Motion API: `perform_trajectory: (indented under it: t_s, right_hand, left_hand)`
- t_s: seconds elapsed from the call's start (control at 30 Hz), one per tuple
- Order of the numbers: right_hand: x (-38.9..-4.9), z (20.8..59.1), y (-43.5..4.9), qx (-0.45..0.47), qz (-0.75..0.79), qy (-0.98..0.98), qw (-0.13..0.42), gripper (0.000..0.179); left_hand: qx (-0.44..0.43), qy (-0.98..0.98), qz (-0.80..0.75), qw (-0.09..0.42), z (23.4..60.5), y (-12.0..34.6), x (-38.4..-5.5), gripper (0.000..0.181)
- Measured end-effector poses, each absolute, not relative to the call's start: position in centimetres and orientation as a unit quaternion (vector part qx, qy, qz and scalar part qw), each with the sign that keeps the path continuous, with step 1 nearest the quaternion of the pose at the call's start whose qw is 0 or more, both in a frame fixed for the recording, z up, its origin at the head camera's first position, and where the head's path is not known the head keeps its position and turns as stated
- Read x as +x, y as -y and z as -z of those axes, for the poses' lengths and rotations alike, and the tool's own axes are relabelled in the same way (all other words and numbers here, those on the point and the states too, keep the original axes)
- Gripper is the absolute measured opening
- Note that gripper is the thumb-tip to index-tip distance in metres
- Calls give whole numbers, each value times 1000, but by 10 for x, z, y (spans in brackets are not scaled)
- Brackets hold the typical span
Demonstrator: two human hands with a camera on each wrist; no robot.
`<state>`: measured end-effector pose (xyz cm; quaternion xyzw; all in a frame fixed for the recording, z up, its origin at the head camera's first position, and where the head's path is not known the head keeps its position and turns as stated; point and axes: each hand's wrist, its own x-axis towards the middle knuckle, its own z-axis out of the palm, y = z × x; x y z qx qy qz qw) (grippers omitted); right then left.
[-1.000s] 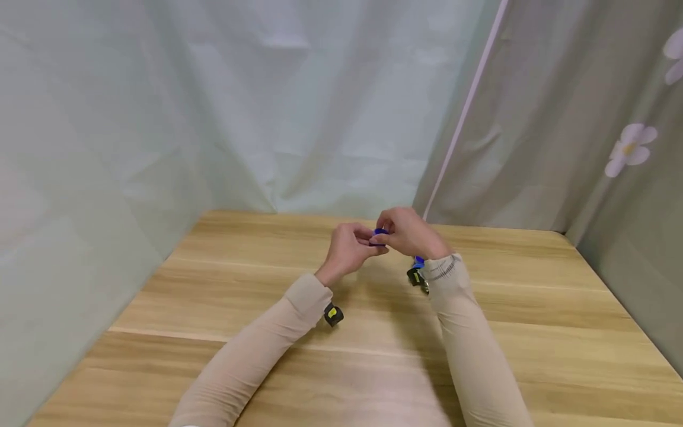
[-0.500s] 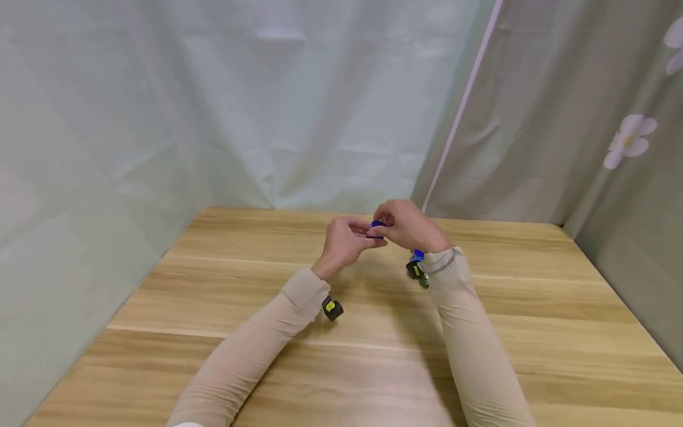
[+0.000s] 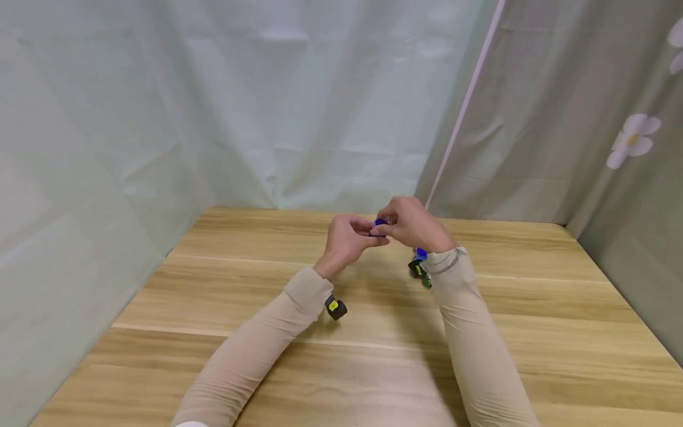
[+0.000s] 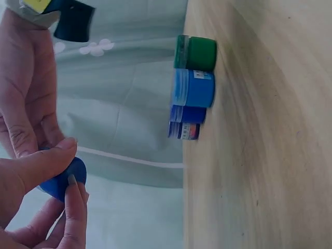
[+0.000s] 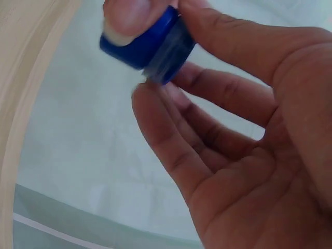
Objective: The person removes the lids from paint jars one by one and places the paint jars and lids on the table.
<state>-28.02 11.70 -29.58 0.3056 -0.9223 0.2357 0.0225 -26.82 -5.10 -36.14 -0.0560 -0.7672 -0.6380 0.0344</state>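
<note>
A small blue paint jar with a see-through lid is held up between both hands above the far part of the table. My left hand holds the jar's body, its thumb on one side and fingertips on the other, as the left wrist view shows. From the right, my right hand pinches the lid end between thumb and fingers. In the left wrist view, the jar is partly covered by the fingers of both hands.
Several paint jars stand in a row on the wooden table: a green jar, a light blue jar, a dark blue jar and one with a label. My right wrist partly hides them in the head view. Curtains surround the table.
Both hands stay together on the jar, with only slight shifts of the right fingers. The whole head view has moved a little.
</note>
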Motion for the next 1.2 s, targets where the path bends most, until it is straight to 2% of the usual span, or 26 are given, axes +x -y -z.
perform_trajectory:
  t_s: [0.37,0.47,0.77,1.2]
  right_hand:
    - [-271,294,-111,271,-230,935,3,14]
    - [-270,293,-109,276,-225,934,6,7]
    - [-270,291,-105,299,-212,930,8,9]
    - [-270,293,-110,340,-210,916,34,11]
  left_hand:
    - [-43,763,644,30,367,44,-266,25]
    - [-38,765,643,21,366,45,-265,24]
    - [-26,753,657,-20,364,52,-265,23]
    - [-18,770,637,-32,364,56,-267,26]
